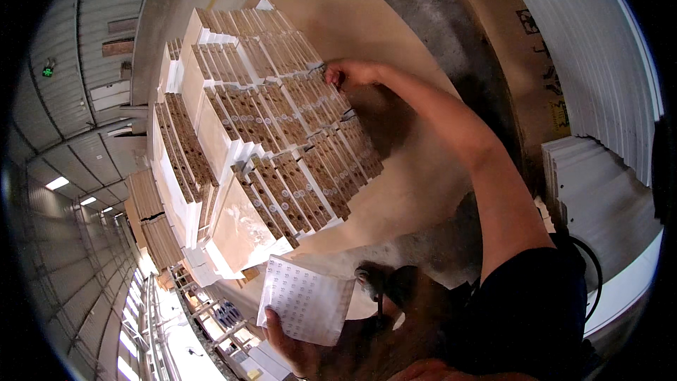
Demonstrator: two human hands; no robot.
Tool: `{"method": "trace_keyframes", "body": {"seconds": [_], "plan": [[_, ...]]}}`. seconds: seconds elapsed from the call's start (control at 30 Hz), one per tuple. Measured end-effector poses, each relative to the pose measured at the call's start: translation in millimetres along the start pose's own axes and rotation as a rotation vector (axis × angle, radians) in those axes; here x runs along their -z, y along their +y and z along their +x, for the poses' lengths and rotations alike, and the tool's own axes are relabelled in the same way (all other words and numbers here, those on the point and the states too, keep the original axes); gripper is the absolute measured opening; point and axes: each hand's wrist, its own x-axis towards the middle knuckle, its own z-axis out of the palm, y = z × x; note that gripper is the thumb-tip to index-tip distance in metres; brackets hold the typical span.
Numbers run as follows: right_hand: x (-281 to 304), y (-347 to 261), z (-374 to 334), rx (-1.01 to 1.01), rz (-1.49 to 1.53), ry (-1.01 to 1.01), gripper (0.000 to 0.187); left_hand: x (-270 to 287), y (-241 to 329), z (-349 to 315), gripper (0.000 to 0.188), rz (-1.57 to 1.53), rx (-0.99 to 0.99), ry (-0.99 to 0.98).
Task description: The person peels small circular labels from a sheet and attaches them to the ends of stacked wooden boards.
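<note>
My left hand (288, 344): held the white sheet of small printed labels (308, 302). My right hand (350, 73): fingers curled narrow at the drilled chipboard panels (289, 116), stacked beyond; whether they pinched anything, I could not tell. Step, I judged: labelling panel edges; next move called for fingertip placement.

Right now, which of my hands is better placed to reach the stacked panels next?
Probably your right hand: its fingers are at the edge of the stacked panels. Your left hand is farther from them and holds a white sheet.
</note>
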Motion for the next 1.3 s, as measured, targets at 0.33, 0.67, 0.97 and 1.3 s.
{"method": "trace_keyframes", "body": {"seconds": [0.33, 0.67, 0.97, 1.3], "plan": [[-7, 18, 0, -0.040, 0.093, -0.127, 0.038, 13, -8, 8, 0.047, 0.160, -0.042, -0.035], [-12, 6, -9, 0.120, 0.014, 0.035, 0.020, 9, -9, 7, 0.051, 0.121, 0.018, 0.045], [-10, -3, -4, -0.069, 0.347, 0.105, 0.007, 21, -16, 11, 0.033, -0.105, 0.052, 0.000], [10, -116, 33, 0.209, -0.245, 0.139, 0.008, -4, -3, 0, 0.033, 0.052, -0.016, 0.136]]}}
